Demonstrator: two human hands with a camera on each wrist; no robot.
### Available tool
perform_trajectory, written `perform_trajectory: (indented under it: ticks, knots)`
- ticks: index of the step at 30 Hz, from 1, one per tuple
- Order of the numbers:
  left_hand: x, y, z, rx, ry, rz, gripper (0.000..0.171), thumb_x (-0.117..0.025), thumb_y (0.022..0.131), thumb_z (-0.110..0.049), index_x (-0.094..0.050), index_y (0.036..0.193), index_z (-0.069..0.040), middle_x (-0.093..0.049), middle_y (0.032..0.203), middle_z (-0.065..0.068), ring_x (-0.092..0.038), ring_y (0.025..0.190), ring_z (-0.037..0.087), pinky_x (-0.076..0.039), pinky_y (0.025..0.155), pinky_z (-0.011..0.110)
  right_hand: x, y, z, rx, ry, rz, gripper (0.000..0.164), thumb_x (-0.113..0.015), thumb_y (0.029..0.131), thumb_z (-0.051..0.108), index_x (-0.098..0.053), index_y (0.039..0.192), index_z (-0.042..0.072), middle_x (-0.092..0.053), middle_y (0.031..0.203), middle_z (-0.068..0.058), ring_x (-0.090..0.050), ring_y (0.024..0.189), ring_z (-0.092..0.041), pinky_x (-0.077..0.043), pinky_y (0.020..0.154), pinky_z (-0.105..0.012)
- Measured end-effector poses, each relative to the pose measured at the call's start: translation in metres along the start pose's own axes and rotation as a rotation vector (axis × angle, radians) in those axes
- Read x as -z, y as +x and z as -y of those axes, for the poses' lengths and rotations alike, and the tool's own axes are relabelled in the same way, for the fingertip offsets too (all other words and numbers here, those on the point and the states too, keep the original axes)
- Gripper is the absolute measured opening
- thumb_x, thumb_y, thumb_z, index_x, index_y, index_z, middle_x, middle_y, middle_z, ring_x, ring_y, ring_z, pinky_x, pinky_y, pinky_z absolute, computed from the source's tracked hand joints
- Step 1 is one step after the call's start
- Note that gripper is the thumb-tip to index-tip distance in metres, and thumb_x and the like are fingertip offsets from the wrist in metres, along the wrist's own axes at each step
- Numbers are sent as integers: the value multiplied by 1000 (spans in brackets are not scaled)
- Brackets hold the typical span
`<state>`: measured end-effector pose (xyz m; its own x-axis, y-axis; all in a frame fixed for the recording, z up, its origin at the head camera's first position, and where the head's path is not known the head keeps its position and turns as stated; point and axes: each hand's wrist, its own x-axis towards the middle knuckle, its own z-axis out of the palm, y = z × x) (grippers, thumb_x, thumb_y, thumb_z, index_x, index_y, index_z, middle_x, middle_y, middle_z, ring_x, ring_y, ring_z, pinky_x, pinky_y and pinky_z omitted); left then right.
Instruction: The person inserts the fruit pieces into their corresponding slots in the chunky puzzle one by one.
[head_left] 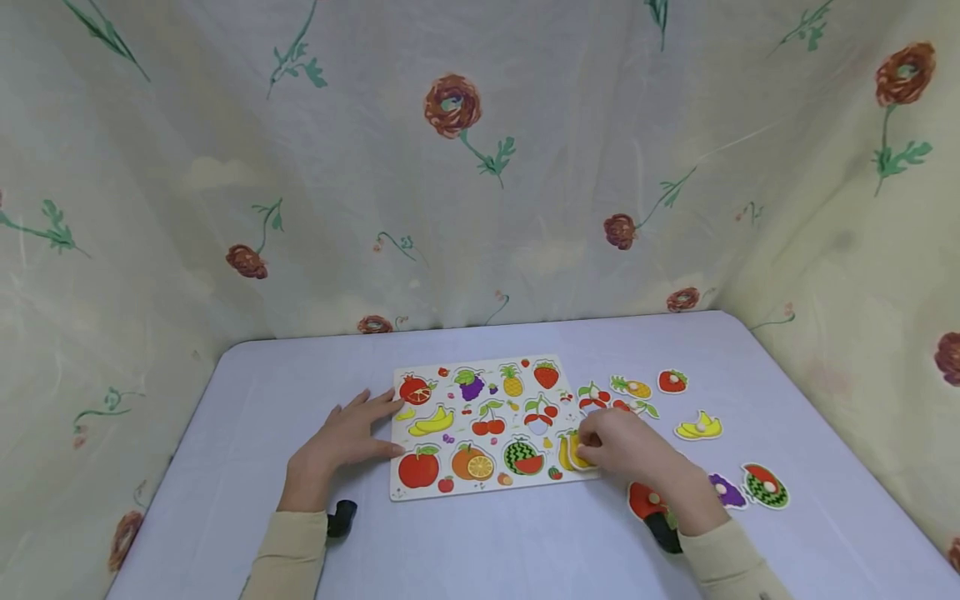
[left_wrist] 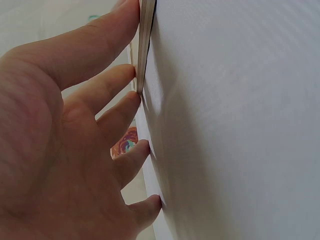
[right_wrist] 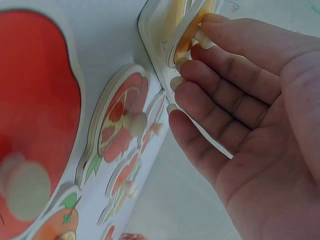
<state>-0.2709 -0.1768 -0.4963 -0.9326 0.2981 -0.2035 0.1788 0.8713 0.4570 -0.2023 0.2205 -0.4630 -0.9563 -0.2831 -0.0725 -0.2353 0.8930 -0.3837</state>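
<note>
- Cloth (head_left: 540, 187) with a flower print hangs behind the pale table (head_left: 465, 550); the board (head_left: 399, 493), printed with fruit, lies flat on it and serves as landmark.
- Right hand (head_left: 630, 446), at the board's near right corner: thumb and index finger pinch the knob of the yellow piece (head_left: 578, 454), a narrow grip; the other fingers are bent loosely beside it.
- Yellow piece position: over the board's near right corner, face up. Cannot tell whether its underside touches the board.
- Key relation: the yellow fruit print (head_left: 563, 457) shows just left of the yellow piece, partly covered by it. Both long axes run roughly near to far, so the offset reads mainly as sideways. Right hand is the nearer one.
- Left hand (head_left: 348, 433), at the board's left edge: fingers spread wide, thumb at the edge, no piece held.
- Right of the board, far to near: strawberry piece (head_left: 672, 382), pineapple piece (head_left: 631, 387), cherry piece (head_left: 593, 396), banana piece (head_left: 699, 427), watermelon piece (head_left: 766, 486), grape piece (head_left: 727, 492), apple piece (head_left: 643, 500).
- Pomegranate piece (right_wrist: 114, 127) and orange piece (right_wrist: 52, 225) also lie beside the board in the right wrist view.
</note>
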Motion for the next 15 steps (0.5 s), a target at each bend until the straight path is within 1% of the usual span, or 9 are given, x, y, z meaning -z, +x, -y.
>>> perform_trajectory:
  ticks: [4, 9, 15]
  knots:
    - [0, -1, 0, 3, -8, 0, 84, -81, 76, -42, -45, 150, -27, -33, 163, 1, -15, 154, 36, -12, 121, 69, -3, 3, 2, 8, -24, 9, 14, -75, 86, 17, -66, 75, 18, -54, 66, 8, -47, 65, -10, -38, 59, -21]
    - [1, -1, -2, -2, -12, -1, 83, -81, 77, -40, -45, 150, -26, -33, 163, 2, -15, 154, 37, -13, 120, 70, -4, 5, 5, -21, -31, 31, 9, -75, 86, 17, -69, 79, 17, -56, 70, 7, -48, 68, -11, -40, 61, -23]
    - [1, -1, -3, 5, -10, -3, 83, -82, 77, -39, -45, 150, -26, -34, 163, 2, -15, 154, 37, -13, 120, 70, -4, 5, 10, -45, -33, 37, 6, -76, 86, 17, -71, 83, 16, -57, 73, 6, -49, 71, -12, -43, 62, -24]
